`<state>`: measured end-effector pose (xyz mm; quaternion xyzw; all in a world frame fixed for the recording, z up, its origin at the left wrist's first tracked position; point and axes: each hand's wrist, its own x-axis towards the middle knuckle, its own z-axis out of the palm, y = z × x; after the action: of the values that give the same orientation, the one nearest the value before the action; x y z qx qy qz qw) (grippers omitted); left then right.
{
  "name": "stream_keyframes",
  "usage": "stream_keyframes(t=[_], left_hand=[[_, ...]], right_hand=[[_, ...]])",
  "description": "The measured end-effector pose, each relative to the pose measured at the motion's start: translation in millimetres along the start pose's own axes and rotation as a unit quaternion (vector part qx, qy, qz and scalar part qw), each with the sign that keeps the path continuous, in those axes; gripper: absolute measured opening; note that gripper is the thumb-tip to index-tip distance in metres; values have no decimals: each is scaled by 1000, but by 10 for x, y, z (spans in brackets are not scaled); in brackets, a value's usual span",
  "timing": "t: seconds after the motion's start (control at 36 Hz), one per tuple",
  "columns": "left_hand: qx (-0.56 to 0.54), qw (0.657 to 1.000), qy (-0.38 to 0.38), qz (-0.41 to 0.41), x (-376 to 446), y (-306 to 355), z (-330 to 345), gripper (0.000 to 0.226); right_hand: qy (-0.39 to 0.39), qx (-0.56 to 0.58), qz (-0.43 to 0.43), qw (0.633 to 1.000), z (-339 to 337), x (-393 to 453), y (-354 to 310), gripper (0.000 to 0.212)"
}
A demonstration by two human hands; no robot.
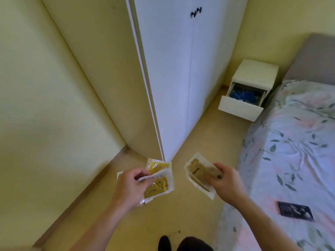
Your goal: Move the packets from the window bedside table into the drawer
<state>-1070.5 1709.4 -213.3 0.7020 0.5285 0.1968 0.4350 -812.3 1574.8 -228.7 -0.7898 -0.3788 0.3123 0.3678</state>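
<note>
You are holding packets in both hands, out in front of you above the floor (190, 220). Your left hand (129, 185) is gripping a fan of yellow packets (157, 180): the fingers (143, 173) are curling over the near edge of the clear wrappers with the thumb pinching from beneath, so most of each packet is sticking out past the fingertips toward the wardrobe (181, 73). One packet is lying higher and farther out, and another is slanting down below the knuckles, overlapping it.

Your right hand (227, 183) is clutching a stack of tan packets (199, 175). Here the fingers are wrapping over the right end of the stack, fingertips lying on its top face, and the free end is projecting to the left, toward the other hand. The two bundles are near each other but are not touching.

The drawer (243, 103) is standing pulled out from the white bedside table (256, 72), well apart from both hands, up ahead and to the right between the wardrobe and the bed (293, 142). Something blue (241, 96) is lying inside it; what it is cannot be made out. A dark flat object (294, 211) is resting on the flowered bedcover, just beyond your right forearm.
</note>
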Motion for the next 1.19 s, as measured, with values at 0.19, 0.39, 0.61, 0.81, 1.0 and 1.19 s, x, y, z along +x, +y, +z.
stream_keyframes(t=[0.19, 0.39, 0.61, 0.81, 1.0, 1.19], left_hand=[[23, 983, -157, 89, 1128, 640, 634, 12], [34, 963, -217, 154, 2051, 1249, 1364, 12], [47, 966, -205, 153, 3158, 1881, 1939, 14], [39, 974, -168, 148, 4102, 2398, 2308, 14], [42, 974, -176, 136, 5089, 2709, 2685, 12], [41, 965, -208, 152, 6188, 3040, 3183, 11]], right_hand=[[132, 31, 109, 985, -593, 239, 227, 22], [208, 64, 182, 959, -1166, 682, 610, 16], [224, 98, 204, 948, -1785, 1886, 776, 14], [217, 132, 211, 944, -2487, 3118, 778, 16], [243, 153, 224, 931, -2879, 4315, 717, 16], [285, 190, 251, 906, -3046, 5264, 738, 22]])
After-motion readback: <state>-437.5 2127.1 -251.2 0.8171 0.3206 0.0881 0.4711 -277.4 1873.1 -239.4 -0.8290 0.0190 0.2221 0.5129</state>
